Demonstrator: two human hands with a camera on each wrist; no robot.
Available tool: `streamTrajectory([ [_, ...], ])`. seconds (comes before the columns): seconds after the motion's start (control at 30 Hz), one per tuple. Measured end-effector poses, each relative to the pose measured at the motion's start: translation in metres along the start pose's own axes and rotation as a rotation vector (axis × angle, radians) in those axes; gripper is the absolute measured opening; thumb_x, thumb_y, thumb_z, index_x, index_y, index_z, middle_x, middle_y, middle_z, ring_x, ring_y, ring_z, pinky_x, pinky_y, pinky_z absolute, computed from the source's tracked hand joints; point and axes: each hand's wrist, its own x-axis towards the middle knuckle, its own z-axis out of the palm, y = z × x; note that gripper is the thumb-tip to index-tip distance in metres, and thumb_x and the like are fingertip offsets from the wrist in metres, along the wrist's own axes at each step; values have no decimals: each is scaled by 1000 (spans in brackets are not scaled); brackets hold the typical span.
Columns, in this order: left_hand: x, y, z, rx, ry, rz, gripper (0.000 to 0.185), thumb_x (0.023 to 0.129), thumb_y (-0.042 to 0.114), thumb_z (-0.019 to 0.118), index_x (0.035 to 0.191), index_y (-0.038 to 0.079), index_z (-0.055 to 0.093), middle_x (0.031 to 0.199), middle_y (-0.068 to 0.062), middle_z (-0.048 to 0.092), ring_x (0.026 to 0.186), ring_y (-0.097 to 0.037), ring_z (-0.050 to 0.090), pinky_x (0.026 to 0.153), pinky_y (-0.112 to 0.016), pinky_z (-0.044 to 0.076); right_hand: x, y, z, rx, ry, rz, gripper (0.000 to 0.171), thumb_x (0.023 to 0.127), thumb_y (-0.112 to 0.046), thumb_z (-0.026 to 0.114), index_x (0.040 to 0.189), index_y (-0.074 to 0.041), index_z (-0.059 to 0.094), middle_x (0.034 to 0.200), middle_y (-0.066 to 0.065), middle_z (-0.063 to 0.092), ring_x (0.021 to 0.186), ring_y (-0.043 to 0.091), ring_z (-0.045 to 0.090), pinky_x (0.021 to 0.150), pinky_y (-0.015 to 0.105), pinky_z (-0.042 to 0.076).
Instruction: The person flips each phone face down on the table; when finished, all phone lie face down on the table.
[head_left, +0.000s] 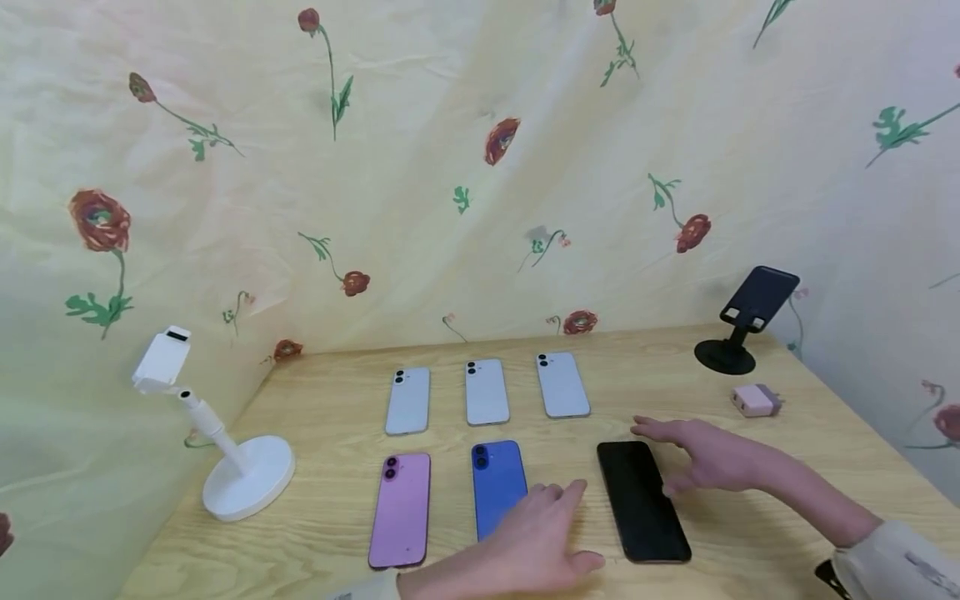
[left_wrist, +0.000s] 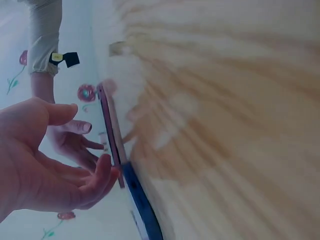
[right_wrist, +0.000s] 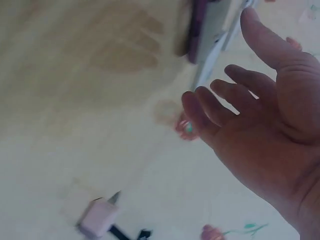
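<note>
A phone with a dark screen facing up (head_left: pixel 643 502) lies on the right half of the table. My right hand (head_left: pixel 705 454) is just beside its right edge, fingers spread and thumb close to the phone; whether they touch cannot be told. Left of that phone, my left hand (head_left: pixel 536 537) hovers with fingers loosely extended, covering the lower right part of a blue phone (head_left: pixel 497 483). A pink-purple phone (head_left: pixel 401 508) lies further left, back up. Both palms look free of any object, as the left hand (left_wrist: pixel 55 165) and right hand (right_wrist: pixel 260 115) show in the wrist views.
Three pale phones (head_left: pixel 487 392) lie in a back row. A white phone stand (head_left: pixel 247 479) is at the left, a black stand (head_left: pixel 726 356) at the back right. A pink charger plug (head_left: pixel 753 401) sits in front of the black stand. Floral cloth (head_left: pixel 420 167) hangs behind.
</note>
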Motion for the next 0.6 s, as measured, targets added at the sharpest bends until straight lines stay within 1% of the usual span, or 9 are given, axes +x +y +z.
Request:
streamTrajectory([
  [0.1, 10, 11, 8, 9, -30, -13, 83, 88, 55, 71, 154, 17, 36, 132, -3, 53, 119, -17, 49, 80, -31, 51, -14, 12, 5, -10, -7, 25, 88, 80, -33, 83, 147, 7, 43, 150, 34, 36, 130, 52, 42, 99, 53, 43],
  [0.17, 15, 15, 11, -4, -53, -10, 87, 88, 56, 70, 157, 18, 31, 138, -6, 47, 126, -20, 44, 81, -32, 51, -19, 17, 7, 10, -13, 32, 93, 78, -37, 83, 148, 7, 40, 150, 34, 34, 131, 53, 39, 101, 42, 43],
  [0.27, 25, 19, 16, -28, -72, -17, 92, 88, 57, 70, 159, 21, 25, 146, -8, 39, 131, -23, 39, 84, -33, 50, -24, 23, 11, 48, -19, 27, 98, 76, -40, 84, 149, 7, 38, 151, 34, 34, 132, 55, 36, 103, 29, 38],
  [0.33, 31, 20, 19, -33, -76, -19, 94, 87, 58, 70, 160, 22, 23, 151, -8, 34, 133, -25, 37, 84, -32, 50, -24, 26, 13, 60, -22, 15, 100, 75, -41, 84, 150, 7, 37, 150, 35, 34, 132, 57, 33, 103, 28, 36],
  [0.37, 34, 21, 21, -28, -71, -24, 95, 87, 58, 70, 160, 23, 22, 153, -8, 31, 133, -25, 36, 83, -32, 50, -24, 26, 14, 62, -22, 0, 101, 75, -41, 85, 150, 6, 37, 150, 35, 34, 132, 59, 32, 104, 34, 37],
  [0.43, 38, 22, 23, -21, -70, -22, 97, 86, 59, 71, 161, 24, 21, 156, -7, 27, 134, -25, 33, 83, -31, 49, -24, 26, 16, 59, -22, -21, 102, 73, -41, 85, 151, 3, 37, 149, 37, 34, 130, 62, 30, 103, 49, 39],
  [0.5, 41, 23, 25, -10, -71, -10, 97, 85, 60, 71, 161, 25, 21, 159, -6, 22, 135, -24, 32, 83, -30, 49, -24, 26, 18, 55, -23, -40, 102, 72, -41, 85, 153, -1, 36, 147, 40, 33, 129, 65, 29, 96, 65, 38],
  [0.57, 44, 23, 26, 7, -73, 9, 97, 85, 60, 71, 161, 26, 21, 160, -5, 20, 135, -24, 30, 86, -31, 48, -24, 26, 19, 53, -22, -53, 103, 72, -41, 86, 154, -4, 36, 146, 42, 33, 127, 68, 29, 89, 74, 35],
  [0.6, 45, 23, 27, 20, -73, 21, 97, 85, 60, 71, 161, 26, 22, 160, -5, 19, 135, -25, 30, 87, -31, 48, -24, 26, 20, 52, -19, -56, 102, 72, -41, 86, 154, -6, 36, 145, 43, 33, 127, 68, 28, 88, 75, 35],
])
